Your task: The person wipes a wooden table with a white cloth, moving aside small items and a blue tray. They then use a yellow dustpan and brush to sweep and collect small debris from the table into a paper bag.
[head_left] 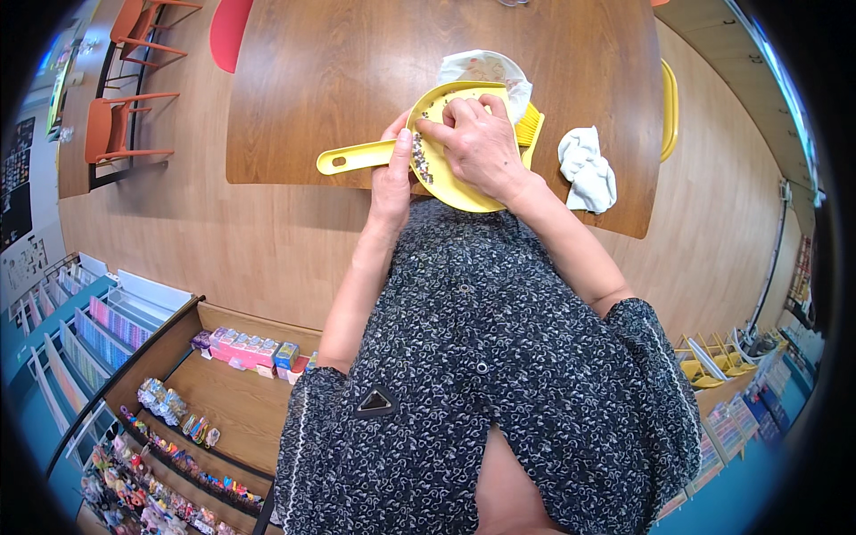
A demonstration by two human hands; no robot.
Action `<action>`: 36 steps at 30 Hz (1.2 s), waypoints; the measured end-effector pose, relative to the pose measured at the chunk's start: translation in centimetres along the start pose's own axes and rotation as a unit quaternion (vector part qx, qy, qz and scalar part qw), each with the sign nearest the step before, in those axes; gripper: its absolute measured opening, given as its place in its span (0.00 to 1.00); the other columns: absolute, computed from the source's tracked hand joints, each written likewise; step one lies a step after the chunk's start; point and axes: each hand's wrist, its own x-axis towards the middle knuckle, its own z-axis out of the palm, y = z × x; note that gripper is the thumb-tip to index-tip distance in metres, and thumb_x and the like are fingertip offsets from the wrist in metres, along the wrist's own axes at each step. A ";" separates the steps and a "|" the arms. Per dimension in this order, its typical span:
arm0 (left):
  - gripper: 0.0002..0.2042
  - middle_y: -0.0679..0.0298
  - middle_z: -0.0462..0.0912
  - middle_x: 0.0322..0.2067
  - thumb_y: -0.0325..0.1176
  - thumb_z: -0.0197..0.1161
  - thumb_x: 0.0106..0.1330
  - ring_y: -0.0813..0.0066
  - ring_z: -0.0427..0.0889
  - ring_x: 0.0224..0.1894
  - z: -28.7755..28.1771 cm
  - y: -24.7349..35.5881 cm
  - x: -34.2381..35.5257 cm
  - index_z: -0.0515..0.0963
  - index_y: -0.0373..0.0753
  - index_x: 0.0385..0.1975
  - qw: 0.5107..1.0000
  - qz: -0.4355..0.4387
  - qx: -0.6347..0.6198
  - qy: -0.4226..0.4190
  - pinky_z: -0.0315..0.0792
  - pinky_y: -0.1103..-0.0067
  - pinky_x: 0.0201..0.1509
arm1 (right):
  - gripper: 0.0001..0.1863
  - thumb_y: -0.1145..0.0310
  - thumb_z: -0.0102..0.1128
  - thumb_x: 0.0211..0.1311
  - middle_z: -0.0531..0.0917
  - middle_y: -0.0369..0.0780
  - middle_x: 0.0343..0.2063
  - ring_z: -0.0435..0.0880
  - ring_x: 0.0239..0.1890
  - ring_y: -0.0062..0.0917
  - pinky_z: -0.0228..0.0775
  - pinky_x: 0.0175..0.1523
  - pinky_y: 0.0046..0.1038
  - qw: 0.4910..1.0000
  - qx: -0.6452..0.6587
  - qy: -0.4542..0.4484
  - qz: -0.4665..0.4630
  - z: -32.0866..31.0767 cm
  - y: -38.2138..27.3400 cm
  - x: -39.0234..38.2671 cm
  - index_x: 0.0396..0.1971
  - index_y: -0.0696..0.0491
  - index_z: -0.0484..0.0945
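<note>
Yellow plastic dustpan with a rounded scoop (464,192) is held at the near edge of the brown wood-grained table (321,89), in front of the person's body; its flat handle with an oval hole (357,158) points to the left; whether the pan rests on the wood or is lifted, I cannot tell. Small dark and pale bits (421,162) lie mostly along the left inside of the scoop, with a few more near its upper rim. The left hand (392,174) pinches the pan's left edge beside the handle, thumb upright on the near side and fingers tucked behind; the right hand (480,143) is inside the scoop, palm down and fingers bent, its leftmost digit reaching toward the left rim; whether those fingertips pinch anything, I cannot tell.

Just right of the right hand shows a yellow brush with stiff bristles (528,125), partly covered by the pan; beyond the scoop lies a whitish translucent plastic bag (486,67), also partly hidden; farther right, apart from the pan, sits a crumpled white cloth (587,169); a yellow chair (669,111) stands by the table's right side, and a pinkish-red chair (230,36) by its left.
</note>
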 end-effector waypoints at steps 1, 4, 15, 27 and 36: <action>0.24 0.58 0.74 0.56 0.44 0.50 0.75 0.75 0.75 0.56 0.0 0.0 0.0 0.63 0.34 0.64 1.000 0.007 -0.004 -0.010 0.72 0.77 0.60 | 0.15 0.69 0.59 0.52 0.77 0.36 0.30 0.78 0.37 0.26 0.59 0.54 0.38 1.000 -0.003 -0.001 -0.001 0.3 0.0 0.1 0.41 0.45 0.85; 0.24 0.58 0.74 0.57 0.43 0.49 0.75 0.74 0.75 0.56 -0.1 -0.2 0.0 0.63 0.34 0.64 1.000 0.010 -0.008 -0.003 0.72 0.77 0.61 | 0.16 0.71 0.60 0.52 0.76 0.34 0.29 0.78 0.35 0.25 0.60 0.52 0.37 0.999 -0.028 0.007 0.012 0.4 0.9 0.1 0.42 0.43 0.85; 0.23 0.60 0.75 0.56 0.43 0.46 0.77 0.77 0.75 0.57 -0.2 -0.4 0.2 0.63 0.34 0.64 1.000 0.007 0.004 0.007 0.71 0.77 0.61 | 0.13 0.70 0.58 0.53 0.76 0.35 0.28 0.78 0.35 0.26 0.59 0.52 0.38 0.999 -0.020 0.030 0.021 0.8 1.5 0.3 0.39 0.45 0.85; 0.25 0.59 0.75 0.55 0.44 0.52 0.74 0.75 0.76 0.54 -0.9 -1.1 0.5 0.64 0.35 0.64 1.000 0.003 -0.010 0.016 0.74 0.78 0.58 | 0.14 0.71 0.62 0.53 0.76 0.34 0.28 0.77 0.34 0.25 0.59 0.51 0.36 0.992 -0.055 0.063 0.098 -0.6 3.9 -0.9 0.41 0.43 0.85; 0.25 0.59 0.75 0.55 0.44 0.52 0.75 0.76 0.77 0.54 -0.7 -0.9 0.6 0.63 0.34 0.64 1.000 0.007 -0.003 0.002 0.74 0.78 0.57 | 0.13 0.70 0.61 0.54 0.76 0.34 0.27 0.78 0.34 0.25 0.60 0.51 0.36 0.997 -0.010 0.043 0.068 1.6 2.9 -0.1 0.40 0.43 0.85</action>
